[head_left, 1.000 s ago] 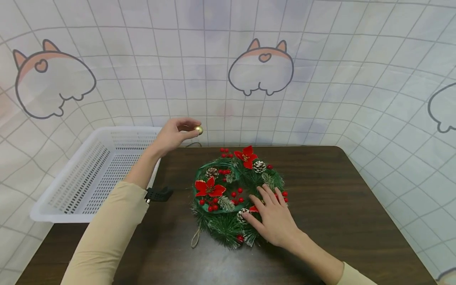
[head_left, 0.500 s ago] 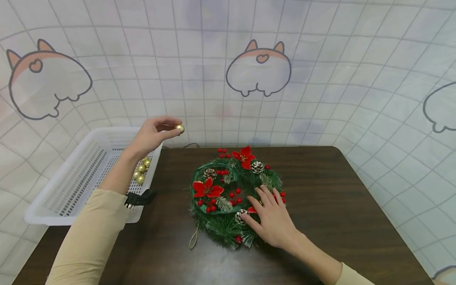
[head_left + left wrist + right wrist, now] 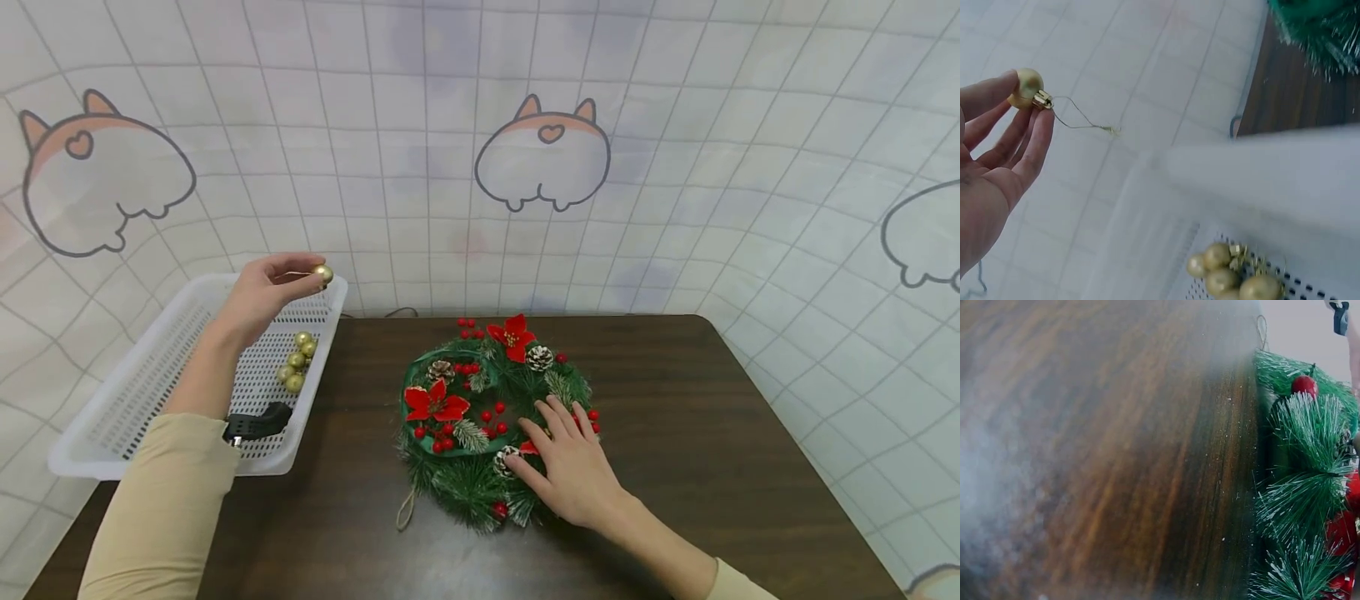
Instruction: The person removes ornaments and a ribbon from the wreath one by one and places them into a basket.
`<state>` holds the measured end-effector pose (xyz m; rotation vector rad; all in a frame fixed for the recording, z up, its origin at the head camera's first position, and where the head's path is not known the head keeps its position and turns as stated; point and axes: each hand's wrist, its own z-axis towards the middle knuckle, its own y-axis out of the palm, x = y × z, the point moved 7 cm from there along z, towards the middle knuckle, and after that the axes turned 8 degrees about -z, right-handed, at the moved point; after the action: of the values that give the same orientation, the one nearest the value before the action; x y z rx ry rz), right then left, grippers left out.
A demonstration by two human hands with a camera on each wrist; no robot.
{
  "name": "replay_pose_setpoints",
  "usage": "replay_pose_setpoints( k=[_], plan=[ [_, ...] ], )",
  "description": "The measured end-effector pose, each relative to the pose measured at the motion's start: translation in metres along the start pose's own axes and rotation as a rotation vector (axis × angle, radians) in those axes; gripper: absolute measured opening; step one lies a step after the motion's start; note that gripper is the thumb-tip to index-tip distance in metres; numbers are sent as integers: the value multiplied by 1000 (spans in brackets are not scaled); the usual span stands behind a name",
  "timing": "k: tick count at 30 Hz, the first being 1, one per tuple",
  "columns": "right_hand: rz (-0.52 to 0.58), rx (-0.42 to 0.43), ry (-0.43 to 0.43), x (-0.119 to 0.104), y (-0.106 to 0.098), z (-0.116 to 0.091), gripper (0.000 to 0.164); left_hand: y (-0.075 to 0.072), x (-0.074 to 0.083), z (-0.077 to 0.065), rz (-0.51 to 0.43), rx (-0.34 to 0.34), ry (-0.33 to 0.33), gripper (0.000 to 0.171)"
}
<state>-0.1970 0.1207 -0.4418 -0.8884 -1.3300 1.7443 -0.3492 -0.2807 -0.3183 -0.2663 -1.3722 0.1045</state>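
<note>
My left hand (image 3: 262, 293) pinches a small gold bauble (image 3: 322, 274) between thumb and fingers, held up over the back of a white plastic basket (image 3: 75, 446). A gold cap and a thin loop of thread on the bauble (image 3: 1025, 89) show in the left wrist view. Several more gold baubles (image 3: 297, 360) lie inside the basket along its right side. At the middle of the table, my right hand (image 3: 573, 467) rests with spread fingers on a green Christmas wreath (image 3: 468, 483), which carries red poinsettias, berries and pine cones. The right wrist view shows the wreath's frosted needles (image 3: 1310, 481).
A dark wooden table (image 3: 675, 400) bears the wreath and the right part of the basket. A cord loop (image 3: 406, 510) sticks out from the wreath's near left. Behind the table hangs a white gridded cloth (image 3: 420, 167). A black strap (image 3: 255, 423) circles the left wrist.
My left hand has carried the bauble leftward from beside the wreath to above the basket, uncovering the baubles inside. My right hand has stayed on the wreath.
</note>
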Motion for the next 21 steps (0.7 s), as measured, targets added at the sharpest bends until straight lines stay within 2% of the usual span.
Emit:
replay_pose_setpoints(
  k=[7, 10, 17, 21],
  plan=[
    [-13, -2, -4, 0, 1, 1, 68, -29, -26, -3, -151, 13, -20, 46],
    [-10, -2, -4, 0, 1, 1, 68, -37, -35, -3, -181, 6, -50, 46],
    [-27, 7, -17, 0, 1, 0, 67, -43, -56, -5, -26, 5, -134, 53],
    [-29, 9, -21, 0, 3, 0, 68, -45, -70, -4, -17, -6, -167, 53]
  ],
)
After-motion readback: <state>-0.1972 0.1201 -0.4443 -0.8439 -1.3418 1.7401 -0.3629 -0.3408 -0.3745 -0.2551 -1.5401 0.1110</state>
